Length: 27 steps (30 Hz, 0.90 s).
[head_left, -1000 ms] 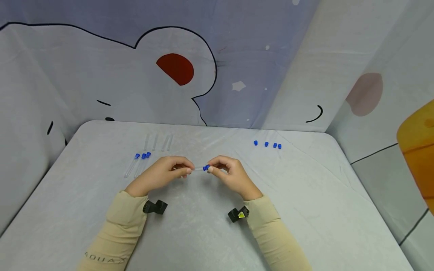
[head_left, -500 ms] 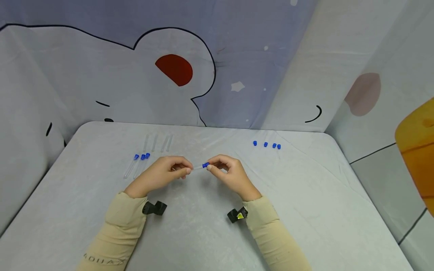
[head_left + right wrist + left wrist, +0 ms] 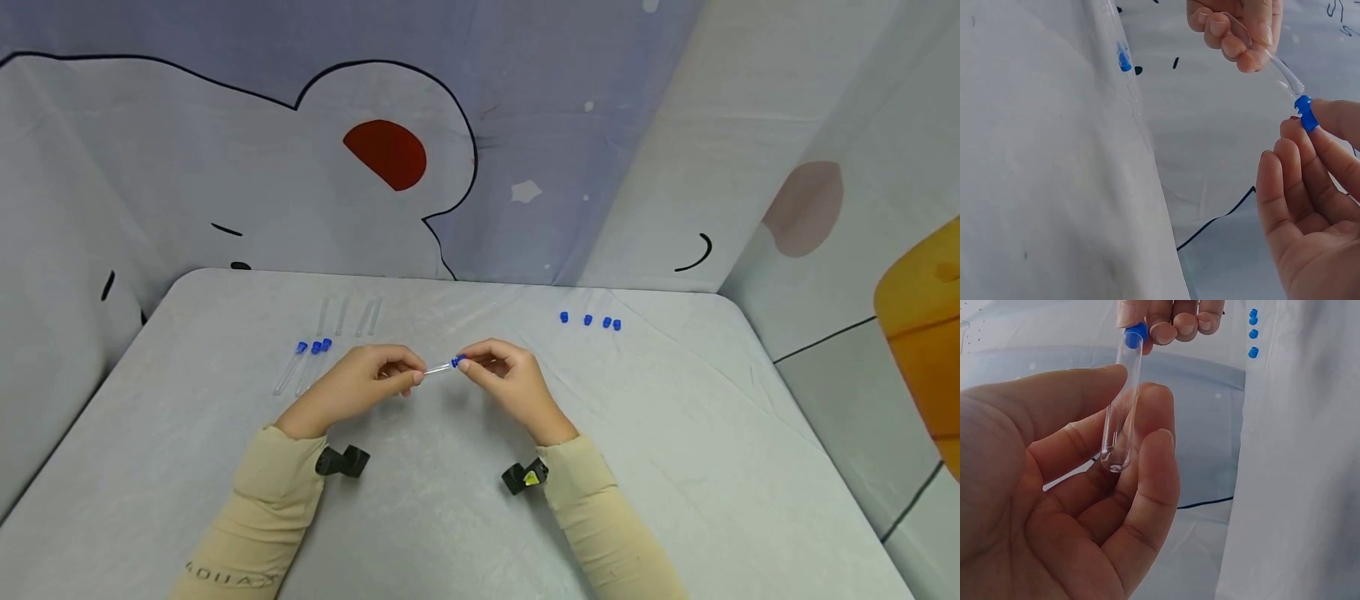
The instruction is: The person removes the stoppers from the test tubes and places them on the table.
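My left hand (image 3: 367, 379) pinches a clear test tube (image 3: 1124, 406) between thumb and fingers, its rounded bottom towards the palm. Facing it, my right hand (image 3: 513, 383) grips a blue stopper (image 3: 1307, 114) between thumb and fingertips. The stopper's narrower end is at the mouth of the tube, and in the left wrist view its blue tip shows through the glass. Both hands are raised over the middle of the table, with the tube slanting up towards the right hand.
Several stoppered tubes (image 3: 289, 370) lie left of my left hand, partly hidden by it. Behind them, several tubes without stoppers (image 3: 342, 317) lie in a row. Loose blue stoppers (image 3: 588, 320) sit at the back right of the white-covered table (image 3: 675, 433). A printed cloth wall stands behind.
The right hand has risen slightly with the stopper, and the tube now slants more upward to the right. The left hand has stayed almost in place.
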Available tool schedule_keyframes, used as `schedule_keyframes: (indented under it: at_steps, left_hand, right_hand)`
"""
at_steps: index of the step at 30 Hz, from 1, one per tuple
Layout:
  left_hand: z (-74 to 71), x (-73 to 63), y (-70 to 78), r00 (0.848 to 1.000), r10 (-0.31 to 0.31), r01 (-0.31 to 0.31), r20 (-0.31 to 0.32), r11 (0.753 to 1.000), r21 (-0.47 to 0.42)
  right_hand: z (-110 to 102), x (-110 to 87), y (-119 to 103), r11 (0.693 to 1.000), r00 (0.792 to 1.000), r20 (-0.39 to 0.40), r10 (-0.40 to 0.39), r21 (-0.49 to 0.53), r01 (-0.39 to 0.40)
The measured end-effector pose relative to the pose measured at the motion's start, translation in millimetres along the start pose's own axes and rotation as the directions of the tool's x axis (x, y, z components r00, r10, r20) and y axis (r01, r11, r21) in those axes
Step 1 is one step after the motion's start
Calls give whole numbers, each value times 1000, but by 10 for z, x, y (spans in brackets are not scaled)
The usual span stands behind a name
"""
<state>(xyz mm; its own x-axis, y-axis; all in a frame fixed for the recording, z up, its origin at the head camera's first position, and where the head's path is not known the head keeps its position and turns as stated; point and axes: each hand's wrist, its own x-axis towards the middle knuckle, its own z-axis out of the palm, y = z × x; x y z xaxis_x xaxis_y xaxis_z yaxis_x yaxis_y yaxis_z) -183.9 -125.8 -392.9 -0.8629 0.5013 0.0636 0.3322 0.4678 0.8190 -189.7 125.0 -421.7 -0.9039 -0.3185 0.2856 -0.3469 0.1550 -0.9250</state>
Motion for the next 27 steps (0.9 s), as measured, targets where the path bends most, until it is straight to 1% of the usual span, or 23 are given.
schedule_keyframes:
  at_steps: [2,8,12,15,20,24,27]
  left_hand:
    - [-1,-4,-10,1000,8,-8,-1,1000,-1]
    - [-5,-16,-23,1000,0,0,-5,1000,-2]
    - [-11,-14,-26,1000,-3,3,-16,1000,-9]
    - [-18,-4,-28,999,-17,16,-33,999,-33]
    - [-36,12,-54,995,-74,67,-74,994,-91]
    - [-61,7,-75,985,-132,120,-110,987,-107]
    - [-92,-6,-87,975,-171,155,-144,981,-115]
  right_hand:
    - [0,2,-4,1000,1000,-8,0,8,0]
    - [-12,1,2,1000,1000,-13,22,3,-22]
    - [-30,4,22,999,999,-31,24,-22,-25]
    - [-58,12,27,1000,999,-49,17,-18,-18]
    - [-121,28,33,1000,996,-85,11,16,-9]
    - [-178,41,50,999,992,-123,16,34,-12]
    - [-228,50,62,999,989,-150,11,36,-6]
